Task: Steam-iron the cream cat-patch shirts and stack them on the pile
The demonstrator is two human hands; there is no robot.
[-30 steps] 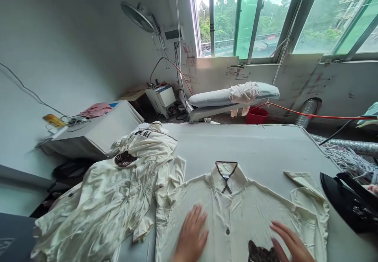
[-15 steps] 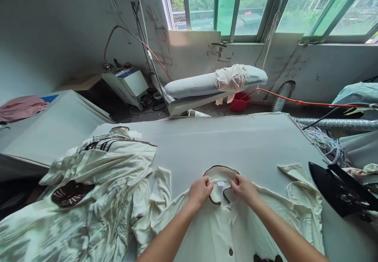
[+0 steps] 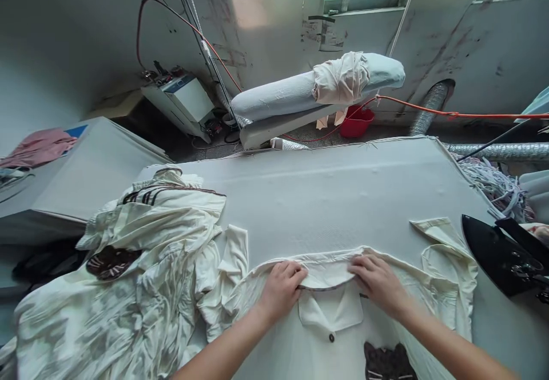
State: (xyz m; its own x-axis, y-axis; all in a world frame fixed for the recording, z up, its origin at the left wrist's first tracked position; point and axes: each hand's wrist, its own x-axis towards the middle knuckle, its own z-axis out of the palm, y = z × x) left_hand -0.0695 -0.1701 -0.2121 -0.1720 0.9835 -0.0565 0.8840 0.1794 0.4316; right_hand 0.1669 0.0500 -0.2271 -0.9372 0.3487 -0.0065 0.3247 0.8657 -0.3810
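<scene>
A cream garment (image 3: 309,340) with a dark button and a dark cat-shaped patch (image 3: 388,363) lies on the pale padded table. Its dark-edged collar (image 3: 330,271) is folded down toward me. At the collar's left end, my left hand (image 3: 283,286) is closed on the cloth, fingers bent over the edge. On the collar's right side my right hand (image 3: 377,280) grips the fabric, slightly blurred. The garment's right sleeve (image 3: 450,271) is spread out beside a black iron (image 3: 497,257).
A heap of cream garments (image 3: 150,277) covers the table's left part. Beyond the padded table (image 3: 334,191) are a padded sleeve arm (image 3: 274,95) with bunched cloth, a red bucket (image 3: 357,122) and an orange hose (image 3: 480,115). Fabric strips (image 3: 493,183) lie at the right.
The collar, upright with its inside and label showing before, is now folded down toward me. Both hands have shifted from its ends to lie over its fold. The camera view has tilted down.
</scene>
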